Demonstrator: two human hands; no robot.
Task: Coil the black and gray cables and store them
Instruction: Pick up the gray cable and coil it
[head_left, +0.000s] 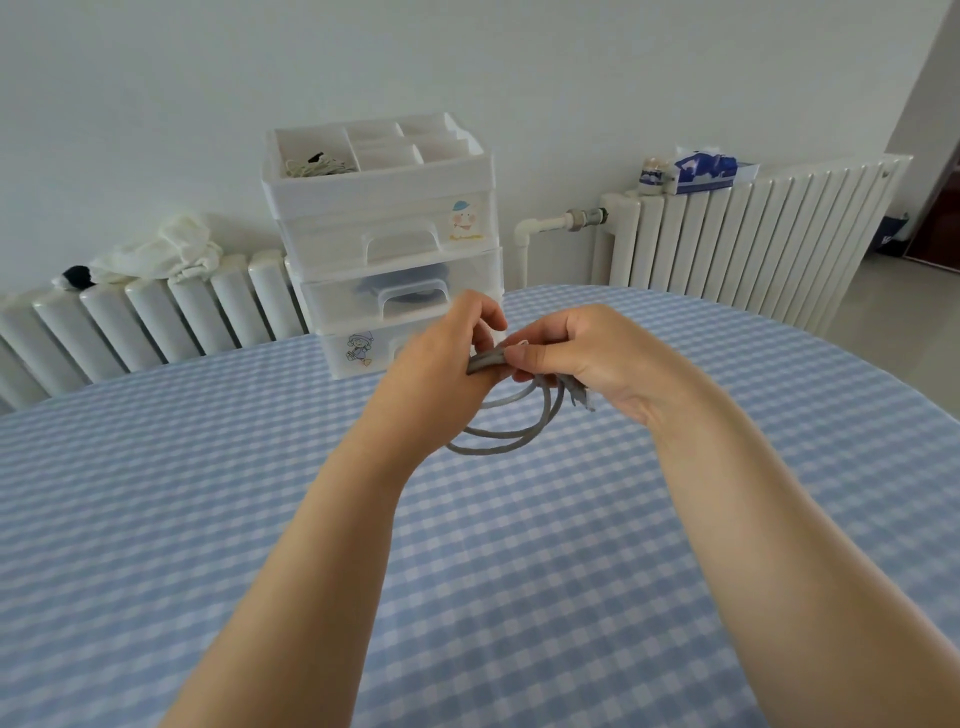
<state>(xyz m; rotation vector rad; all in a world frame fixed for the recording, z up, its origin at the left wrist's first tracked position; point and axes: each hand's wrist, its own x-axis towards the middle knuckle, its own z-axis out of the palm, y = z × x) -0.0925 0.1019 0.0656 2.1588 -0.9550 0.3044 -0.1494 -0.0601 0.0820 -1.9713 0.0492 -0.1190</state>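
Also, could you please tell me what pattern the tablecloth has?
The tablecloth has a light blue and white check, shown clearly in the head view.

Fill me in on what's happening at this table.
A person is coiling a gray cable above the checked tablecloth. The left hand and right hand both pinch the bundled top of the coil, and its loops hang down between them with the plug end by the right palm. It is not stored yet. The white drawer unit stands behind at the table's far edge, its top tray already holding a light-colored cord. No black cable is clearly visible.
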